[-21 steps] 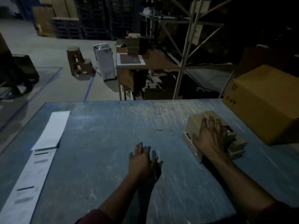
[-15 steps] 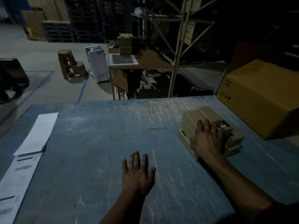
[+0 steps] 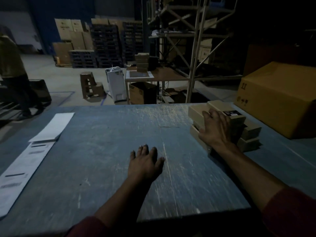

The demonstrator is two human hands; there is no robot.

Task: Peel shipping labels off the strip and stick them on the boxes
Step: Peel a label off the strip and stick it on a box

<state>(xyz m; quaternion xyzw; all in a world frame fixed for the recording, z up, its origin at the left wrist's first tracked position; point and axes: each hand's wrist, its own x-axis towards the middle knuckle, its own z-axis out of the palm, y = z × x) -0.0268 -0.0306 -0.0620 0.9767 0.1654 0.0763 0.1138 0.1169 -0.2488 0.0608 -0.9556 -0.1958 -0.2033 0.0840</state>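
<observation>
A dim warehouse surrounds a scuffed blue table (image 3: 106, 165). The left hand (image 3: 145, 162) lies flat on it, fingers straight, holding nothing. The right hand (image 3: 216, 128) rests spread against a stack of small cardboard boxes (image 3: 196, 112), gripping nothing. These look light, stiff and sharp-edged, best taken by their sides. The label strip (image 3: 22, 166), thin, floppy paper, lies well apart at the table's left edge.

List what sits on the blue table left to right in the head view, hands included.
Label strip → left hand, flat on the table → right hand, resting on the stack of small boxes → large cardboard box.
</observation>
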